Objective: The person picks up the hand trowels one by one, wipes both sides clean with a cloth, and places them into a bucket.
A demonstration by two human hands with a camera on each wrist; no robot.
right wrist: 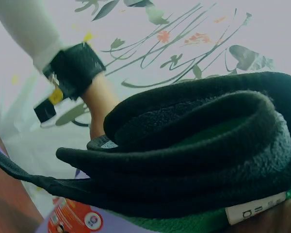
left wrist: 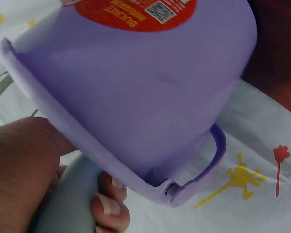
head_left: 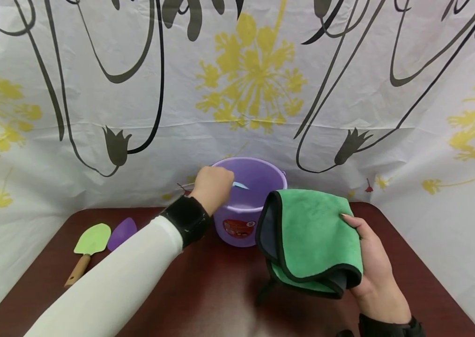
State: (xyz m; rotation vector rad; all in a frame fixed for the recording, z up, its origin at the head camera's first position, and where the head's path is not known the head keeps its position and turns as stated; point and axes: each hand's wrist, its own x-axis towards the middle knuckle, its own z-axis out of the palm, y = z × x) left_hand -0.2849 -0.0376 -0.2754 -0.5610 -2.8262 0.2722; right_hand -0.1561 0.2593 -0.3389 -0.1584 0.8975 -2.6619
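Note:
At the bucket's near left rim, my left hand [head_left: 212, 185] grips a smooth pale blue-grey handle [left wrist: 75, 199]. A light blue tip [head_left: 241, 186] shows beyond the fist, over the bucket's mouth; the rest of the tool is hidden. The lilac plastic bucket [head_left: 225, 217] stands upright at the table's back edge, with a red oval label facing front. My right hand [head_left: 374, 269] holds a folded green towel [head_left: 317, 234] with black edging and a grey underside, thumb on top. The towel hangs above the table, in front of the bucket's right side.
A lime-green spatula with a wooden handle [head_left: 92, 239] lies on the left of the dark red-brown table [head_left: 204, 299]. Beside it is a purple blade [head_left: 122, 233], partly behind my left sleeve. A patterned white sheet [head_left: 170, 107] hangs behind the table and along its sides.

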